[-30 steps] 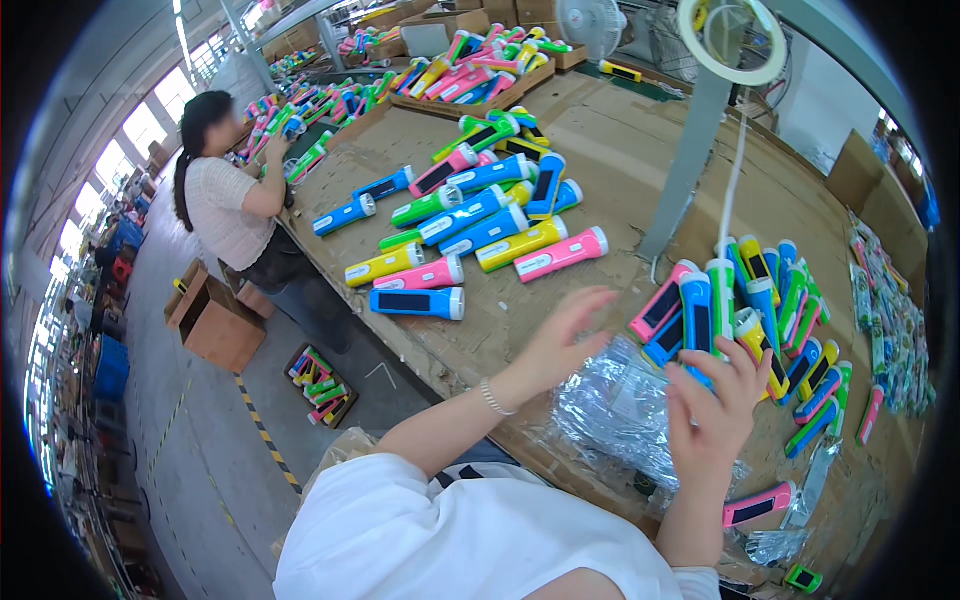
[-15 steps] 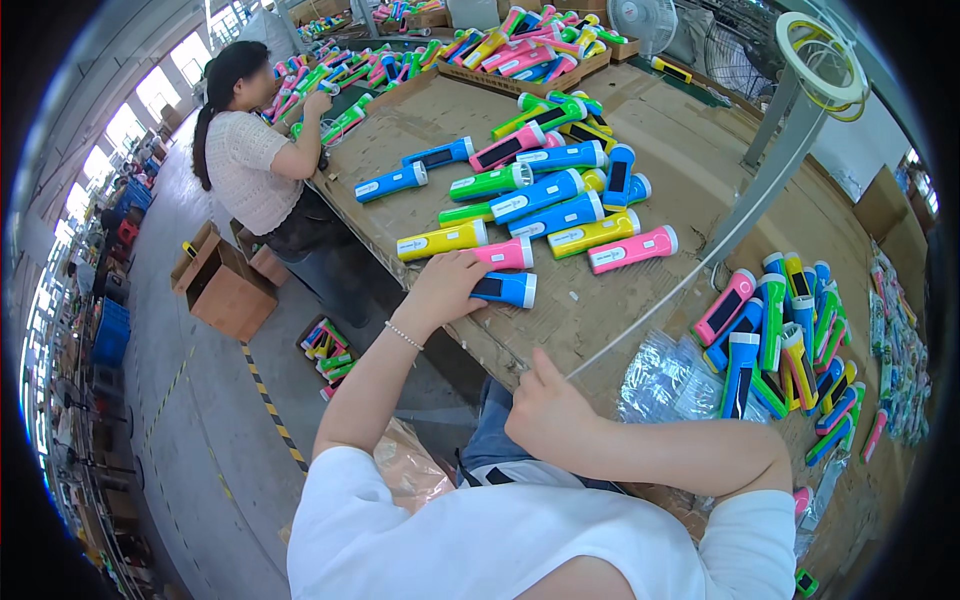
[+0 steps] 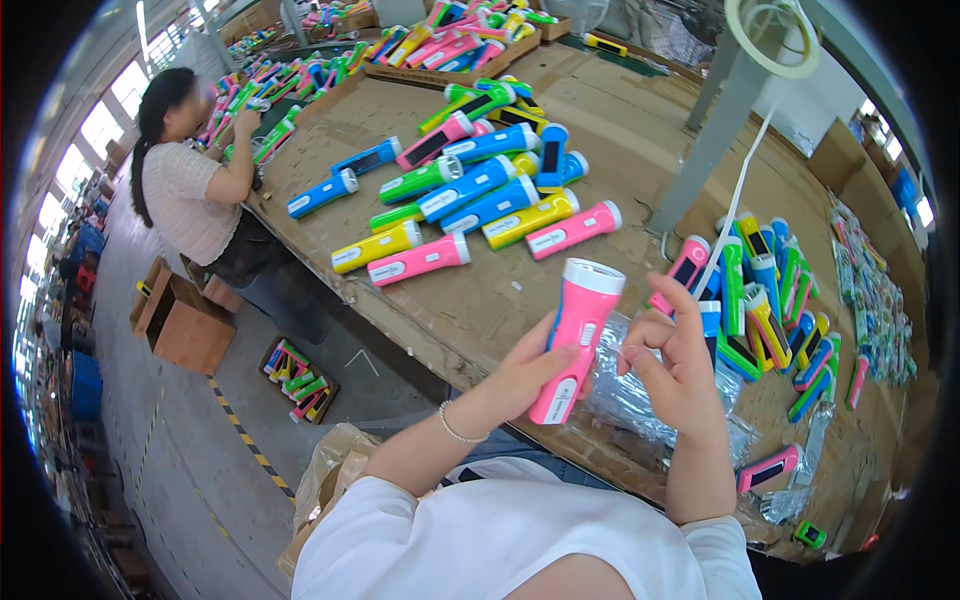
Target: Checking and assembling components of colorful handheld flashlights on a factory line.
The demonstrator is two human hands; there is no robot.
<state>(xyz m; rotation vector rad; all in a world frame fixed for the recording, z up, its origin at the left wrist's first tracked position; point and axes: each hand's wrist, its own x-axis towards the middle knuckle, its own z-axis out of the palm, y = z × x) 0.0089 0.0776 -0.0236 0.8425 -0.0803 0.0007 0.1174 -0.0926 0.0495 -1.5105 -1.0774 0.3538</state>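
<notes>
A flashlight (image 3: 576,335) with a pink front, blue side and white head stands nearly upright in my left hand (image 3: 530,372), whose fingers wrap round its body. Just right of it, my right hand (image 3: 682,372) is raised, index finger stretched and thumb apart, with nothing visible in it. Clear plastic bags (image 3: 625,405) lie on the table below that hand. Beyond my hands, a pink flashlight (image 3: 420,260) and a yellow flashlight (image 3: 378,247) lie at the near side of a loose group of blue, green, yellow and pink ones.
The table is covered with brown cardboard (image 3: 420,325). A grey post (image 3: 705,150) rises from it. More flashlights (image 3: 760,290) are heaped at right, near bagged ones (image 3: 870,290). Another person (image 3: 190,180) works at far left. Cartons (image 3: 185,325) stand on the floor.
My left hand has lifted the flashlight off the table and brought it right, its pink side now showing. My right hand has risen beside it. The view has shifted right.
</notes>
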